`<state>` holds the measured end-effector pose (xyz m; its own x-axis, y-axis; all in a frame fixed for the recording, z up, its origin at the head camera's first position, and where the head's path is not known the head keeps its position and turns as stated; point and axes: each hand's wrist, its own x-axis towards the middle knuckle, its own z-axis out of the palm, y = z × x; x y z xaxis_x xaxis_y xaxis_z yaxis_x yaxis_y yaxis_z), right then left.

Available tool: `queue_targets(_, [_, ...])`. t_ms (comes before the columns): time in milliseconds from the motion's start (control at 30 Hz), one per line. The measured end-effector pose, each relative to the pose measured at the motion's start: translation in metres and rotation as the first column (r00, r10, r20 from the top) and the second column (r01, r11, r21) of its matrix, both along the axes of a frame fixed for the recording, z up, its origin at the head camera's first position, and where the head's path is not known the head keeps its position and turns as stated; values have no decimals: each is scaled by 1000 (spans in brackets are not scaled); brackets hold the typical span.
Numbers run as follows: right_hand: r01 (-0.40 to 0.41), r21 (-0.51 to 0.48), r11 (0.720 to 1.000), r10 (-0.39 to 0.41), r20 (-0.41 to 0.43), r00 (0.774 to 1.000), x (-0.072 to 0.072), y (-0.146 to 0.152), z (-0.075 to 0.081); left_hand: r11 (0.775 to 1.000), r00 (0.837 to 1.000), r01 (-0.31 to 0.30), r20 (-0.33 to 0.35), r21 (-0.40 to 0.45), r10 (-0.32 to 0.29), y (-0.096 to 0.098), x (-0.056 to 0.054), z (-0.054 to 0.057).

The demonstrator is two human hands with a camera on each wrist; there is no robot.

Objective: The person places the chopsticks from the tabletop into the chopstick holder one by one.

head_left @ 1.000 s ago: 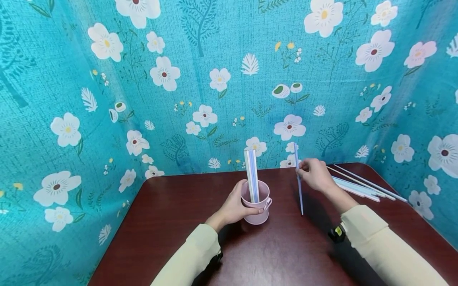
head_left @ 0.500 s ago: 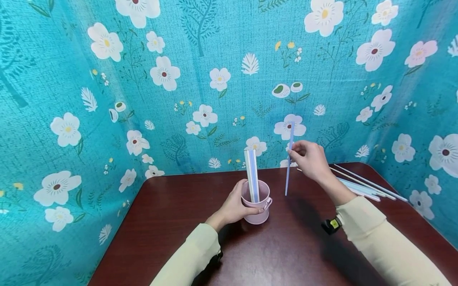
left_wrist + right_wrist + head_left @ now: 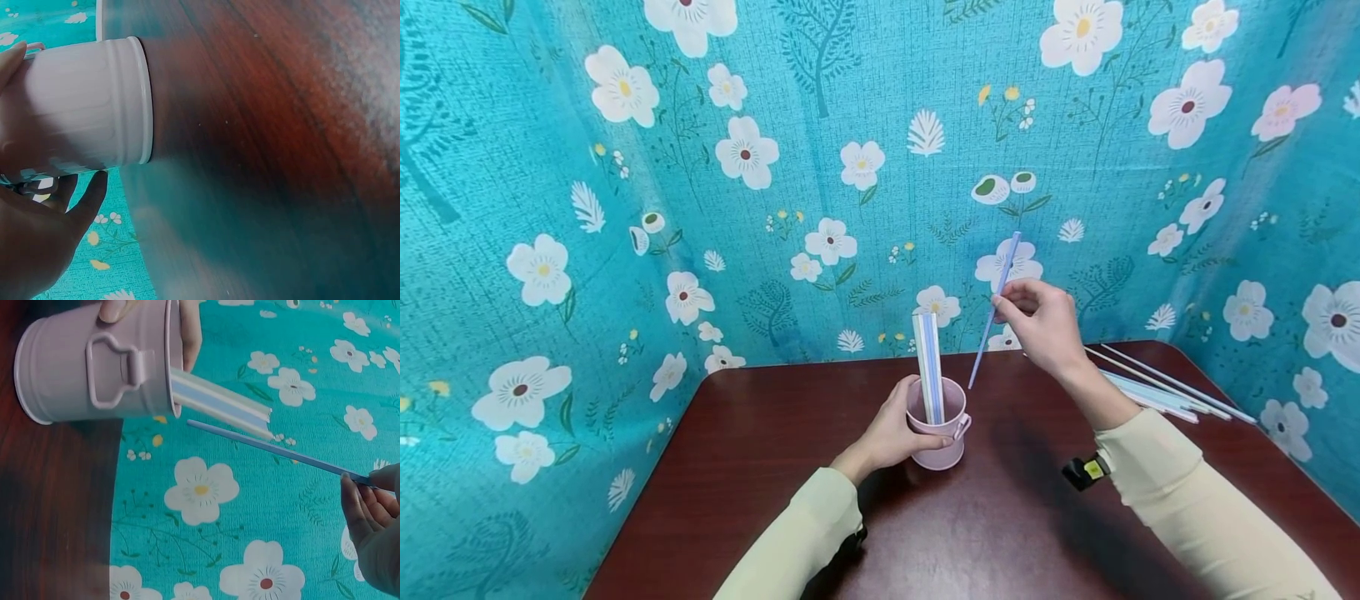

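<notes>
A small pink metal bucket (image 3: pixel 938 450) stands upright on the table, a little right of its middle. My left hand (image 3: pixel 891 429) grips it round the left side, thumb across the front; the left wrist view shows fingers on the bucket's wall (image 3: pixel 75 106). Several white and blue straws (image 3: pixel 928 367) lean together inside it. My right hand (image 3: pixel 1041 321) pinches a single blue straw (image 3: pixel 992 312) between thumb and fingers. That straw slants down to the left, its lower end just right of and above the bucket's rim. In the right wrist view the held straw (image 3: pixel 269 447) is apart from the bundle.
More straws, pale blue, white and pink (image 3: pixel 1157 392), lie loosely at the right rear of the dark red-brown table (image 3: pixel 760 467). Behind and at both sides hangs a teal flowered cloth (image 3: pixel 880 250).
My right hand has lifted the blue straw and carried it left toward the bucket, and the straw has tilted. The left hand and bucket stay where they were.
</notes>
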<state>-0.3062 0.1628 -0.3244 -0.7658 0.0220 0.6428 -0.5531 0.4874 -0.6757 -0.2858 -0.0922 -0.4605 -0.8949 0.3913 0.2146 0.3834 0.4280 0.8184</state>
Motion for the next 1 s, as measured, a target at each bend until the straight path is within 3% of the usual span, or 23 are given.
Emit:
queue_targets(267, [-34,-18,999,34,-10,999,3,-10,-7,1000,1000,0,-2,0,0,0,-1,0])
queue_targets(533, [-14,41,999,14,-18,1000,-2,-15,-24,1000,1000,9,4,12,-9,0,0,-1])
queue_targets(1000, [-75,105,992,68,72,995,-9,-25,-52,1000,1000,4,3,10,-4,1,2,1])
